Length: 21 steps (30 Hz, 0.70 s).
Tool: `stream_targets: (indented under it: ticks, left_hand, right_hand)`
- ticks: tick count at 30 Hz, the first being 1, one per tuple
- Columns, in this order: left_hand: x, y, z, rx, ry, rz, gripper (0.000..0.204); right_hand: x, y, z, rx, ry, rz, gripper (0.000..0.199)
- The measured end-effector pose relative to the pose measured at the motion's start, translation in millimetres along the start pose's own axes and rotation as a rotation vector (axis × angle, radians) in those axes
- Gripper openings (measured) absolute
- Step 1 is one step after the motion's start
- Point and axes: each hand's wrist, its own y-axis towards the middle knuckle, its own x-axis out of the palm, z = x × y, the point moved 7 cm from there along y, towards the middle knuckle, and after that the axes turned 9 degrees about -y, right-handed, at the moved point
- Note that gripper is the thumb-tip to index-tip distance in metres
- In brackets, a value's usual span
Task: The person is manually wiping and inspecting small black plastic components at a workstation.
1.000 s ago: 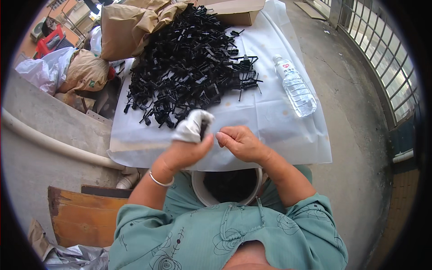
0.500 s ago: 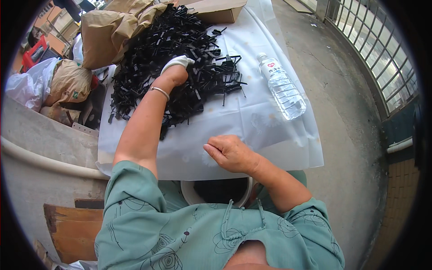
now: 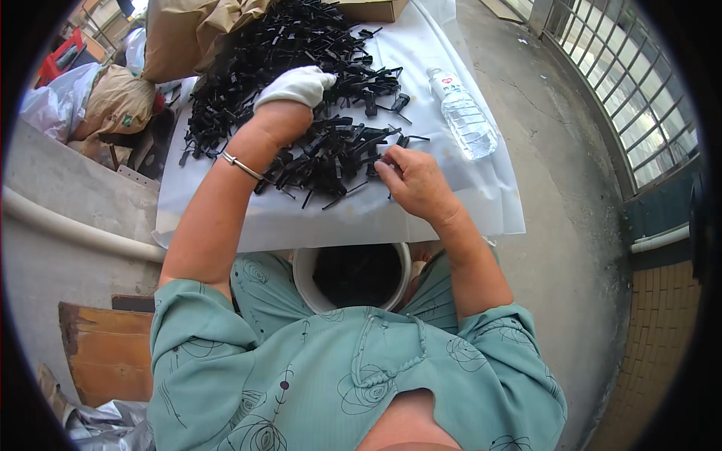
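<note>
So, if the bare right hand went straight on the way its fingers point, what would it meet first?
The right hand would most likely meet the heaped small black plastic parts just ahead of it, though this view leaves unclear whether they touch.

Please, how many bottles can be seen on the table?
1. The clear bottle is on the white table cover, to the right of the black parts and beyond the right hand. Others could be hidden under the parts.

You have 2 hands (image 3: 292,92) (image 3: 415,182), 1 glove (image 3: 299,84), 1 bracelet (image 3: 242,167), 1 bottle (image 3: 464,116), 1 bucket (image 3: 301,282), and too many black bits (image 3: 331,161) to count.
</note>
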Motion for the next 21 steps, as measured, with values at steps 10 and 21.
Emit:
stream_targets:
  ticks: [10,21]
  left_hand:
    - [-18.7,-72.9,-19.9,-0.374,-0.567,0.237,0.025]
    - [75.0,-208.3,117.5,-0.303,-0.378,-0.141,0.044]
  right_hand:
    - [54.7,-13.1,-3.2,-0.146,-0.519,-0.169,0.013]
    - [15.2,-9.1,-41.4,-0.279,0.033,0.036,0.009]
